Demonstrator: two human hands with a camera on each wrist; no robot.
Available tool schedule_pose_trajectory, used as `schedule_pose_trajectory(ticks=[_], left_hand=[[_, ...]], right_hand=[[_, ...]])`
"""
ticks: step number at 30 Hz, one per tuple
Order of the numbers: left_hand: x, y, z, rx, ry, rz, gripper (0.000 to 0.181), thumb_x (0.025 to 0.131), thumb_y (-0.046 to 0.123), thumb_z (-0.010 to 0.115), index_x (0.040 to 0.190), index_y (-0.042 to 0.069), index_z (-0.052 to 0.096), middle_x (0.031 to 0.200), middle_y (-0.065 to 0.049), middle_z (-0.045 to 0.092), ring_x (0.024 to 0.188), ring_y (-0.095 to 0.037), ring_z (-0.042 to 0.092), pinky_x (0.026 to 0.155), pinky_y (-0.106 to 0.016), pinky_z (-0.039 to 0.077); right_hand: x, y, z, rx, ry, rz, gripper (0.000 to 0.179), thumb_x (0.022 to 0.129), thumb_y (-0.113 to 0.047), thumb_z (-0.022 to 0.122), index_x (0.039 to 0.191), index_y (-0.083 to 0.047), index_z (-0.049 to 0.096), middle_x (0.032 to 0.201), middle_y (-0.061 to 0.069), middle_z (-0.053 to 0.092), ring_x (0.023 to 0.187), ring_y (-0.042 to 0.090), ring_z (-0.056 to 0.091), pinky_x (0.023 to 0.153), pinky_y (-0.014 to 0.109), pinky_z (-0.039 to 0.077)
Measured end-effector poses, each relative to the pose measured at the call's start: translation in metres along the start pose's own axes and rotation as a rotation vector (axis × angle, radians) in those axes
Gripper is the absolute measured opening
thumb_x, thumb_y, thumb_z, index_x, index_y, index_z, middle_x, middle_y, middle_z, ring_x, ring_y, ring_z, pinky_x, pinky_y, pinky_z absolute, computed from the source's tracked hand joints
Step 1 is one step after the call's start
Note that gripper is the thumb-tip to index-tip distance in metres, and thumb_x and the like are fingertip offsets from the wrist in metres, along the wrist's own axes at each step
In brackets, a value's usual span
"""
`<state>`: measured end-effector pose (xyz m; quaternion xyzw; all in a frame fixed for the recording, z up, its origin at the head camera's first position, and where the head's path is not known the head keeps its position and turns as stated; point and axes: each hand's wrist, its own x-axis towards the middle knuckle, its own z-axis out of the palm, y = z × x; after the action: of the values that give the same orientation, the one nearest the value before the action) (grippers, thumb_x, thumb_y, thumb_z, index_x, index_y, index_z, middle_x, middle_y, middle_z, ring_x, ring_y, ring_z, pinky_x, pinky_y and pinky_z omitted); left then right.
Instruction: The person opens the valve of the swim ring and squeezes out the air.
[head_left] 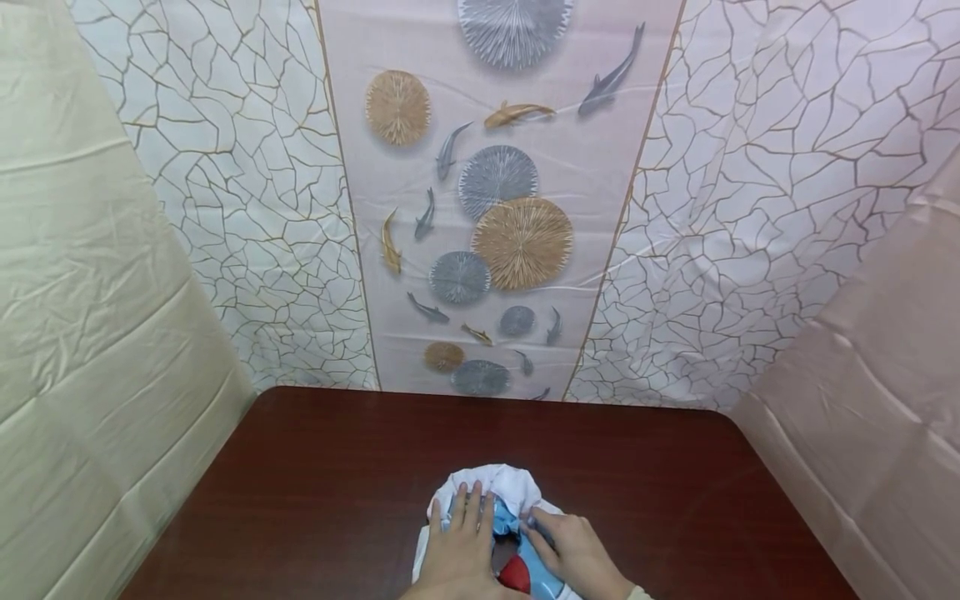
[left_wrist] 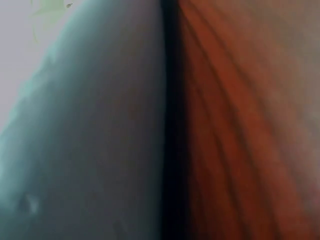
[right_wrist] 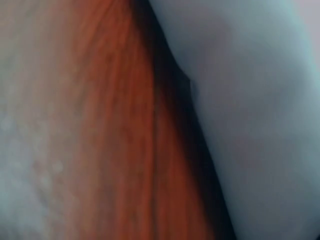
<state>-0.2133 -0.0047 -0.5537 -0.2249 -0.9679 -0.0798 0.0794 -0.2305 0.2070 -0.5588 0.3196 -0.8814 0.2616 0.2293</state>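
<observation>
Fingers of the left hand are spread and laid over a crumpled, soft white-and-light-blue article bearing a red patch. Right hand: fingers bent, thumb and forefinger pinching the article. Article lies on the near part of the dark reddish-brown table. A fish-printed, pale sheet hangs behind. Both wrist views are blurred.

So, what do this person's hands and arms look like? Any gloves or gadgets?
Both the left hand and right hand are bare, without gloves. A pale cream cuff edges the right wrist; no left cuff shows in the head view.
</observation>
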Motion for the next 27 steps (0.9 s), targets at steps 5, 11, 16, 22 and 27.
schedule_pose_trajectory(ticks=[5, 11, 16, 22, 27], left_hand=[[0.005, 0.003, -0.005, -0.010, -0.069, -0.036, 0.141, 0.052, 0.106, 0.041, 0.153, 0.007, 0.040, 0.159, -0.015, 0.035, 0.148, -0.037, 0.027, 0.108, -0.070, 0.023], [0.011, 0.007, -0.011, 0.017, -0.128, -0.060, 0.140, 0.047, 0.103, 0.052, 0.151, 0.010, 0.045, 0.155, -0.012, 0.042, 0.145, -0.035, 0.034, 0.106, -0.070, 0.026], [0.012, 0.011, -0.015, 0.044, -0.105, -0.049, 0.135, 0.047, 0.099, 0.059, 0.149, 0.011, 0.049, 0.152, -0.012, 0.047, 0.141, -0.034, 0.039, 0.104, -0.069, 0.030], [0.012, 0.013, -0.017, 0.053, -0.105, -0.052, 0.133, 0.047, 0.096, 0.064, 0.148, 0.011, 0.050, 0.151, -0.011, 0.048, 0.140, -0.032, 0.041, 0.104, -0.066, 0.033], [0.014, 0.014, -0.016, 0.033, -0.132, -0.045, 0.127, 0.053, 0.091, 0.067, 0.148, 0.010, 0.050, 0.151, -0.011, 0.048, 0.140, -0.032, 0.041, 0.104, -0.063, 0.035]], right_hand=[[0.000, 0.003, 0.000, 0.012, -0.004, -0.021, 0.017, 0.088, -0.010, 0.077, 0.086, -0.022, 0.065, 0.064, -0.021, 0.048, 0.052, -0.015, 0.031, 0.044, 0.007, 0.029], [-0.001, 0.007, -0.002, 0.105, -0.071, 0.023, 0.010, 0.093, -0.013, 0.071, 0.091, -0.021, 0.067, 0.072, -0.016, 0.060, 0.054, -0.015, 0.039, 0.045, 0.008, 0.034], [-0.003, 0.007, -0.003, 0.120, -0.059, 0.011, 0.007, 0.094, -0.013, 0.071, 0.094, -0.020, 0.069, 0.079, -0.011, 0.067, 0.058, -0.014, 0.046, 0.048, 0.008, 0.038], [-0.004, 0.008, 0.000, 0.089, -0.030, -0.014, 0.011, 0.090, -0.011, 0.074, 0.095, -0.020, 0.070, 0.084, -0.009, 0.071, 0.064, -0.011, 0.053, 0.052, 0.009, 0.041], [-0.005, 0.010, 0.001, 0.046, -0.021, -0.015, 0.012, 0.088, -0.012, 0.076, 0.097, -0.019, 0.071, 0.088, -0.007, 0.073, 0.072, -0.004, 0.063, 0.056, 0.013, 0.047]])
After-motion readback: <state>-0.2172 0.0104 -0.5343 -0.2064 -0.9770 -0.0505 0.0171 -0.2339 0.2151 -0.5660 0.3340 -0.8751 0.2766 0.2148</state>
